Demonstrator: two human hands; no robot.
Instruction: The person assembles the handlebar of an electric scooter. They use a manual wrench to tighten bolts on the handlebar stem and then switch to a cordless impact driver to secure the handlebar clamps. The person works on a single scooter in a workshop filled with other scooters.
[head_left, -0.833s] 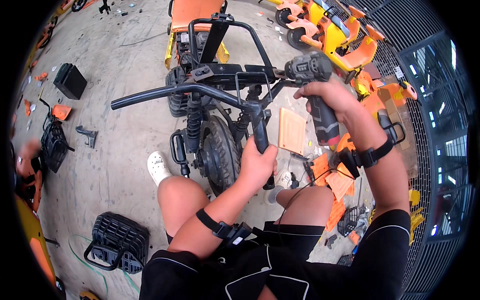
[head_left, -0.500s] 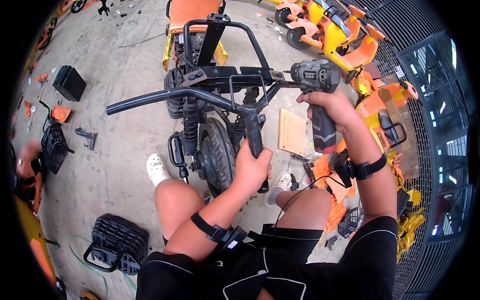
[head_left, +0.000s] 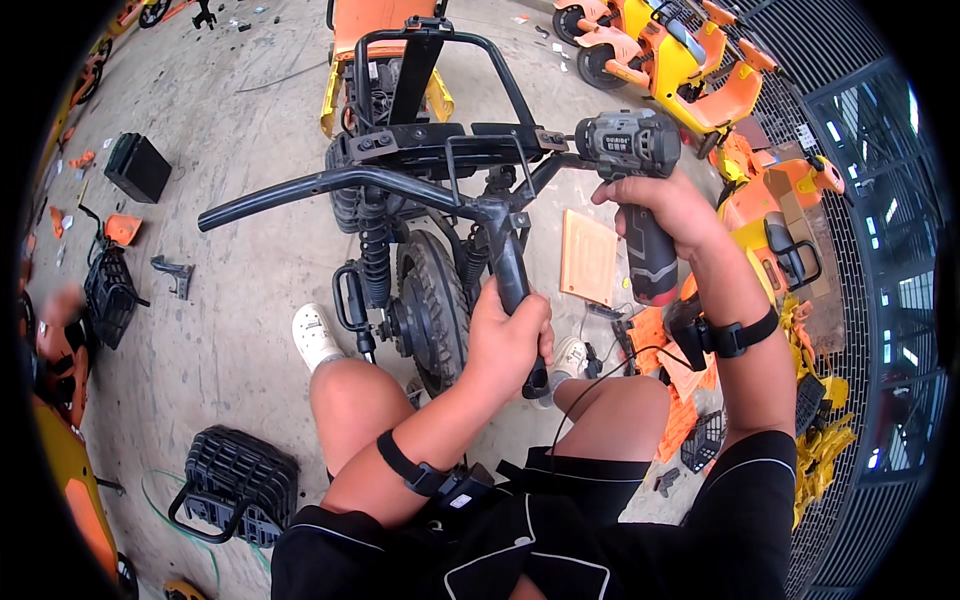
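My left hand [head_left: 505, 335] is closed around the near arm of a black handlebar [head_left: 290, 188]; the bar's other arm stretches out to the left. In my right hand [head_left: 668, 208] is a grey and black cordless power driver [head_left: 632, 145], held by its grip with its nose pointing left. That nose is beside the bracket [head_left: 550, 140] at the right end of a black frame crosspiece [head_left: 425, 148]. Whether the bit touches it, I cannot tell. Below the bar are a black spring shock absorber [head_left: 373, 250] and a knobbly wheel [head_left: 430, 310], between my legs.
Beyond the frame lies an orange body panel [head_left: 385, 30]. A black box [head_left: 138, 167] and a black plastic basket [head_left: 240, 485] are on the floor to the left. Rightward are a flat orange panel [head_left: 588, 257], orange scraps and several yellow-orange scooters [head_left: 690, 80].
The handlebar has shifted slightly, its left end a little lower and further left, and my left hand has come slightly nearer with it. The driver stays beside the bracket.
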